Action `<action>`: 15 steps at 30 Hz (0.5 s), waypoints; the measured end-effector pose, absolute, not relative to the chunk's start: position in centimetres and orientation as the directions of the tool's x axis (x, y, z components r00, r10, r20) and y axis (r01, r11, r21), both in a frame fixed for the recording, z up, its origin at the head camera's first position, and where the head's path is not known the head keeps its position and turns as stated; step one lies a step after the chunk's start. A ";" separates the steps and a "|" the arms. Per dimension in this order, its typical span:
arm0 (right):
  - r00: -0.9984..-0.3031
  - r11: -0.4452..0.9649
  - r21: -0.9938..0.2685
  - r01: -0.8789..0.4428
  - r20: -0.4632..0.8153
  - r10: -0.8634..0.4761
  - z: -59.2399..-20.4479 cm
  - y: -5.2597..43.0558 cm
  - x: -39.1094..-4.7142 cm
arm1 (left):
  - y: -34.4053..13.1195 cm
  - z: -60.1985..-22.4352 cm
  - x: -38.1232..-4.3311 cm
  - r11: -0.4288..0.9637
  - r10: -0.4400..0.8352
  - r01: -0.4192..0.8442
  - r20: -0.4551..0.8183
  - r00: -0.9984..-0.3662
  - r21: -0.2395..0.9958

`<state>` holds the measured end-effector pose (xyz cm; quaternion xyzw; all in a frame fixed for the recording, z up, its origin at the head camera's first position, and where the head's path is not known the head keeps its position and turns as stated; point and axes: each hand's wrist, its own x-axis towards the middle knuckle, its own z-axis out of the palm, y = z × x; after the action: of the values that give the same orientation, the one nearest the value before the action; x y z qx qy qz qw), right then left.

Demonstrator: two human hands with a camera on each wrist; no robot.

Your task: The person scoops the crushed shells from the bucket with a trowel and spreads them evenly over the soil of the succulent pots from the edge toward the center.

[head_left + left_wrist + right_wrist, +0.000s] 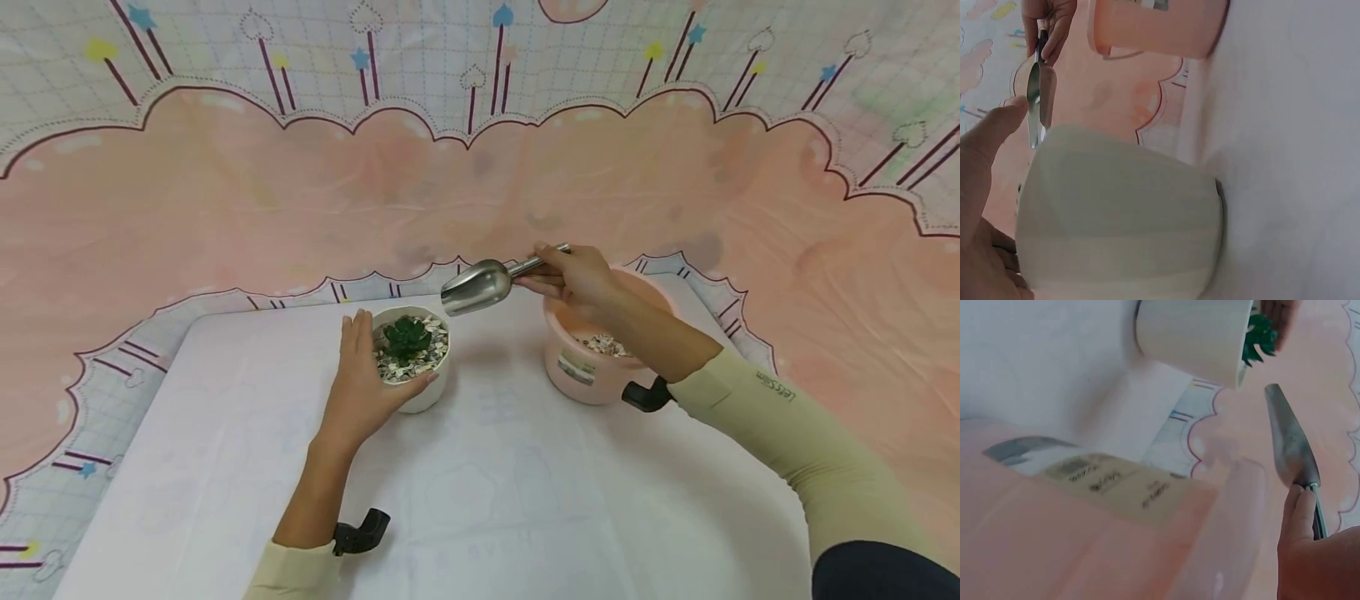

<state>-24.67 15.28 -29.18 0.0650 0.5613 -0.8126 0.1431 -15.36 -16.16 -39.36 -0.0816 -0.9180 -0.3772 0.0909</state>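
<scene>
My right hand (573, 275) grips the handle of a metal scoop (480, 286), held in the air between two pots with its bowl pointing left. In the right wrist view the scoop (1291, 437) is seen edge-on, with fingers along its handle. A small white flowerpot (427, 400) stands on the table, holding a green succulent (407, 337) among pale pebbles (393, 367). My left hand (367, 383) holds this pot at its rim, thumb on the near side and fingers on the left. Whether the scoop carries anything is hidden.
A larger pink pot (573, 367) with pebbles (606, 345) at its bottom stands to the right, below my right forearm. White cloth covers the table (510, 500). A patterned pink curtain (375, 192) hangs behind its far edge.
</scene>
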 end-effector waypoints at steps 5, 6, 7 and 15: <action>-0.966 -0.344 -0.904 0.255 -0.220 -0.139 -28.1 17.6 -23.8 | -14.7 -38.5 -15.1 0.707 0.079 0.286 0.329 -0.941 0.647; -0.970 -0.354 -0.904 0.241 -0.207 -0.130 -27.8 18.2 -23.7 | -14.4 -38.4 -15.1 0.704 0.083 0.299 0.344 -0.935 0.644; -0.975 -0.362 -0.906 0.221 -0.189 -0.120 -27.6 18.8 -23.5 | -14.1 -38.2 -15.1 0.699 0.088 0.311 0.355 -0.931 0.644; -0.999 -0.136 -0.990 -0.029 0.034 -0.031 -25.4 24.7 -22.2 | -11.7 -37.8 -14.8 0.623 0.144 0.418 0.429 -0.892 0.661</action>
<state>-22.18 24.66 -25.42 -0.0229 0.6571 -0.7535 0.0005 -14.76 -11.66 -37.77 -0.1589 -0.8848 -0.4039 0.1696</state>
